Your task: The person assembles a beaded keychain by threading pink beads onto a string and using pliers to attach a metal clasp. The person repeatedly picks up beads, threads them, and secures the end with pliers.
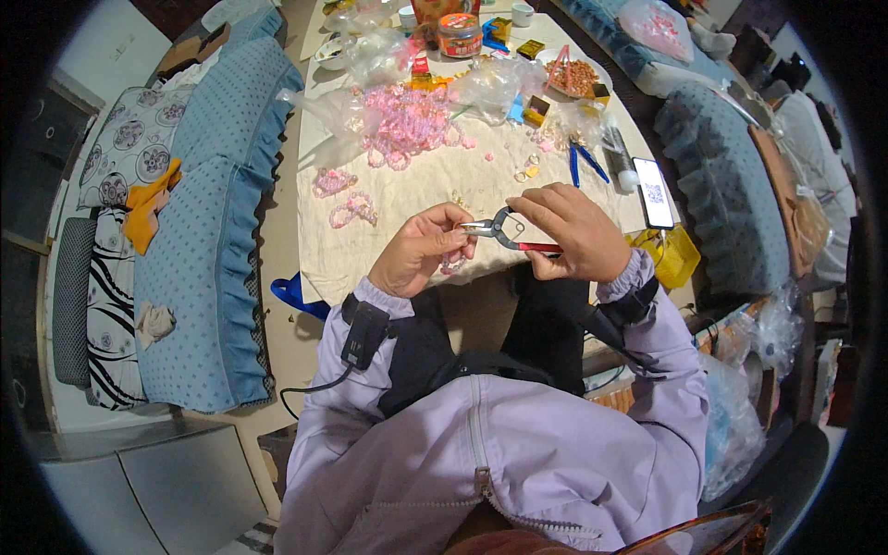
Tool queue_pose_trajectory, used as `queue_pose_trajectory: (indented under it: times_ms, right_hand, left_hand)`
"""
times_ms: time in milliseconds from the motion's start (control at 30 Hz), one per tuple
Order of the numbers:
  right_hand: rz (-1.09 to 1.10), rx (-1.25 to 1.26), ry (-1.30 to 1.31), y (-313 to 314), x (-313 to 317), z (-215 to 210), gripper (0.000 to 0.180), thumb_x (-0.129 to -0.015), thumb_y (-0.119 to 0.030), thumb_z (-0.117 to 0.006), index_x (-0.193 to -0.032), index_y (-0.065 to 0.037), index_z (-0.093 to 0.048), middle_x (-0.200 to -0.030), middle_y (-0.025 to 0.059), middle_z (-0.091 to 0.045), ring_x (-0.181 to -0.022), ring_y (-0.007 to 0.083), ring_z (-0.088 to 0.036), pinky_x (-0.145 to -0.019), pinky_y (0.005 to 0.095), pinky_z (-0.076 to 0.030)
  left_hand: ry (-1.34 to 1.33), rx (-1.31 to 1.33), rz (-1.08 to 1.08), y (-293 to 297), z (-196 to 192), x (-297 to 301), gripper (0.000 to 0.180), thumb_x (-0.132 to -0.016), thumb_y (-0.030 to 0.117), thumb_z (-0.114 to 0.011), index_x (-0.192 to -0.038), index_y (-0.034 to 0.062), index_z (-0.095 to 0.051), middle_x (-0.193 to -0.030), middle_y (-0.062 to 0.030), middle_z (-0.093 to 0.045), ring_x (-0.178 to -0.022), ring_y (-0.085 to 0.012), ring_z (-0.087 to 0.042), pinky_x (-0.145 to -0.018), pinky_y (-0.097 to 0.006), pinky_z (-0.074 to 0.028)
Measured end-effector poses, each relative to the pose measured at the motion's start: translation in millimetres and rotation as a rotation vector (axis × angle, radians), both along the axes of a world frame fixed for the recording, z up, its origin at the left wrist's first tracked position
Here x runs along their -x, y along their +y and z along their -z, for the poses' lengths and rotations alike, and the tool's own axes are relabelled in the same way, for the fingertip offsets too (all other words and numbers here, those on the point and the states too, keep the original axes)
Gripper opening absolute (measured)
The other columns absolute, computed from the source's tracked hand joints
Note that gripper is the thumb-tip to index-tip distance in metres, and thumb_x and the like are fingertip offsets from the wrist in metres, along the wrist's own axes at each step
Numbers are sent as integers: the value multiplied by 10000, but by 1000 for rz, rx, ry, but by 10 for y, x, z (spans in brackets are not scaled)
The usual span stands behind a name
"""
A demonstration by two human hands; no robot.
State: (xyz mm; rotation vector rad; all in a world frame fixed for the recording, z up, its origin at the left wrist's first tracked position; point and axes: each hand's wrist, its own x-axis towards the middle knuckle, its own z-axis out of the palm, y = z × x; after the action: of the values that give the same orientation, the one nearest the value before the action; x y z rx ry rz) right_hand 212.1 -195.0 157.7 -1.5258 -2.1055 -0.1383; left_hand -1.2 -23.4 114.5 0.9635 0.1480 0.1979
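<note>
In my right hand [575,231] is a pair of pliers [500,228] with a red handle, its jaws pointing left. My left hand [427,246] pinches a pink beaded bracelet [452,265] that hangs below the fingers. The plier tips meet the left fingertips; what lies between the jaws is too small to make out. Both hands are above the near edge of the cloth-covered table [324,250]. Beyond them lie two loose beaded bracelets [353,209] and a large heap of pink beaded bracelets [407,120].
Blue-handled pliers [586,165], a phone [653,192] and a yellow basket [673,254] are on the right. Clear plastic bags [486,88], a red-lidded jar [460,35] and a plate of brown bits [573,78] stand farther back. Blue-covered sofas [208,240] flank the table.
</note>
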Motion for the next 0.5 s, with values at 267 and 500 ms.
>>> queue_pose_trajectory:
  times_ms: [267,500]
  right_hand:
    - [-14,-15,18,-1,-2,11,645,-693,-185,-714,-1294,-22,-545,-1152,168,-593,-1013,347,-581,-898,419,-483]
    - [-10,3,75,-28,-17,-10,617,-690,-170,-714,-1267,-23,-555,-1127,170,-599,-1005,349,-596,-879,412,-497]
  left_hand:
    - [-35,4,20,0,-20,14,186,-954,123,-652,-1096,14,-599,-889,-78,-651,-783,-119,-592,-666,-242,-456]
    - [-52,-47,-80,-61,8,-28,193,-948,128,-666,-1089,3,-627,-886,-49,-658,-796,-101,-610,-702,-208,-446]
